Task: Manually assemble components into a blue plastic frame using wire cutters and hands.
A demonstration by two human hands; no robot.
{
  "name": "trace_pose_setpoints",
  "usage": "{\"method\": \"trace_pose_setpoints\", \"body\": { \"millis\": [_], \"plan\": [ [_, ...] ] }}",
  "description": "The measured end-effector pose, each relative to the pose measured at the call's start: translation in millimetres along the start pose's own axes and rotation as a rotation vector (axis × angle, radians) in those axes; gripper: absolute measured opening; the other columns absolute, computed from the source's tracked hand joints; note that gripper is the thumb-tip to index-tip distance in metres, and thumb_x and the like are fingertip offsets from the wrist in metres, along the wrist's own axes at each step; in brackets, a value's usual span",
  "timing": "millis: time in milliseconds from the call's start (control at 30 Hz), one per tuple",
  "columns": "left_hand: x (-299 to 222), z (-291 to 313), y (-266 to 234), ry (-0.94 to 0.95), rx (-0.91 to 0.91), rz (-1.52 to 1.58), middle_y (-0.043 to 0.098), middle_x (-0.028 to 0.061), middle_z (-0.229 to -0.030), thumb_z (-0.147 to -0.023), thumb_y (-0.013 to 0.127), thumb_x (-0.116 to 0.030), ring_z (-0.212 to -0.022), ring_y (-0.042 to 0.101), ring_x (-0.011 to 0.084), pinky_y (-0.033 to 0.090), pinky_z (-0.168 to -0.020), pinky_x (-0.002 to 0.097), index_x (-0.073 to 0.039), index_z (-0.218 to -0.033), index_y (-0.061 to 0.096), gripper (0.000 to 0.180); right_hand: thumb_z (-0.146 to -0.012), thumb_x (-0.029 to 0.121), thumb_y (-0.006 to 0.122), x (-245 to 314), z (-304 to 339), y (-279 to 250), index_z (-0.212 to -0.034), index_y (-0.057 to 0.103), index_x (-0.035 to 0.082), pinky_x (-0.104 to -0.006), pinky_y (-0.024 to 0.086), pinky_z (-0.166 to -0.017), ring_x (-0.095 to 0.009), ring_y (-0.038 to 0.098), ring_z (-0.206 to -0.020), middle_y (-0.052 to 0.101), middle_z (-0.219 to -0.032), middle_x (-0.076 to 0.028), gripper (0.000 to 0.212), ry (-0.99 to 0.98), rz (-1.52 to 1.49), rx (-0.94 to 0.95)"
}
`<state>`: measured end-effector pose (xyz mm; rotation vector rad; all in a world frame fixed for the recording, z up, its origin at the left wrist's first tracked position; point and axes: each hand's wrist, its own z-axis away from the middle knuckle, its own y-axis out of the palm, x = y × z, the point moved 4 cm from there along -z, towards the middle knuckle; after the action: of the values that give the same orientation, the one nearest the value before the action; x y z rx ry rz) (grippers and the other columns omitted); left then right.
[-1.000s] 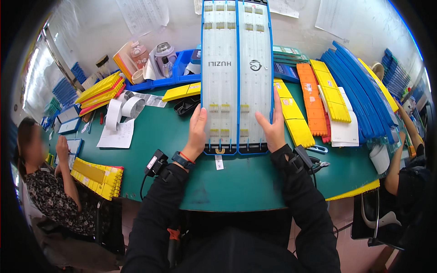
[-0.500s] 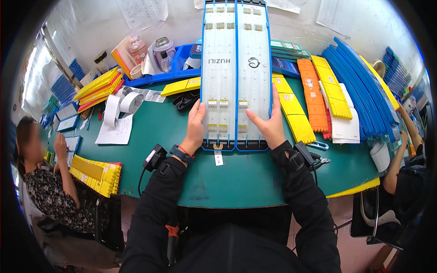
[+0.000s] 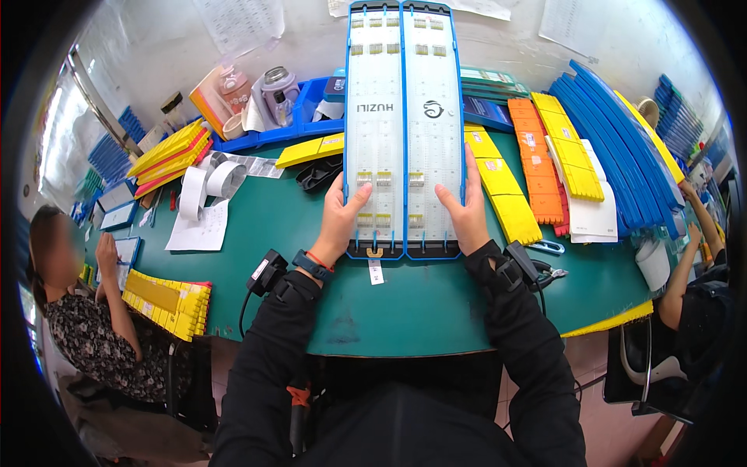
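Observation:
Between my hands is a long blue-framed case with two clear-covered halves side by side, lengthwise away from me. Short rows of fine yellowish and silvery pieces show through its covers, in bands near both ends. My left hand grips its left edge near the close end, the thumb over the front. On the opposite edge my right hand does likewise, its thumb on the right half. The fingers behind the case are hidden. A small white tag hangs from the near end by the left half.
Yellow strips, an orange strip and stacked blue cases lie right on the green table. A blue bin, bottles and paper strips are left. People sit at both sides; a yellow stack is near the left one.
The case has shifted slightly, its far end now lower in view. My left thumb has moved from the edge onto the front. My right hand keeps its hold.

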<state>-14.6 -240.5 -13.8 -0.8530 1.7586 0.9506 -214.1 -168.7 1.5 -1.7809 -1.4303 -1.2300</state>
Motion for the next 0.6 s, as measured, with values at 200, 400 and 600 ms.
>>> {"method": "trace_pose_setpoints", "body": {
  "millis": [200,400,600],
  "plan": [
    [-1.1,-0.4,0.7,0.024,0.001,-0.055,0.063,0.0119,-0.113,-0.088,0.067,-0.015,-0.098,0.061,0.0142,0.049,-0.085,0.0268,0.004,-0.123,0.048,0.043,-0.072,-0.008,0.044,-5.4,-1.1,-4.5,-0.148,0.022,0.002,-0.0331,0.024,-0.112,-0.025,0.029,-0.138,0.027,-0.151,-0.016,0.080,-0.035,-0.035,-0.018],
    [-1.7,-1.0,2.6,0.011,0.002,-0.087,0.063,0.0122,-0.112,-0.087,0.068,-0.015,-0.098,0.061,0.0145,0.049,-0.086,0.0276,0.004,-0.122,0.049,0.044,-0.070,-0.008,0.040,-6.9,-0.8,-6.8,-0.148,0.022,0.002,-0.0326,0.024,-0.112,-0.026,0.029,-0.139,0.026,-0.151,-0.017,0.081,-0.067,-0.057,-0.026],
    [-3.5,-1.3,4.1,0.043,0.015,-0.129,0.064,0.0116,-0.111,-0.085,0.070,-0.011,-0.097,0.062,0.0146,0.049,-0.086,0.0282,0.003,-0.120,0.050,0.043,-0.071,-0.007,0.041,-0.1,0.5,-3.9,-0.148,0.020,0.001,-0.0328,0.026,-0.111,-0.025,0.031,-0.138,0.028,-0.150,-0.017,0.080,-0.055,-0.094,-0.026]
  ]
}}
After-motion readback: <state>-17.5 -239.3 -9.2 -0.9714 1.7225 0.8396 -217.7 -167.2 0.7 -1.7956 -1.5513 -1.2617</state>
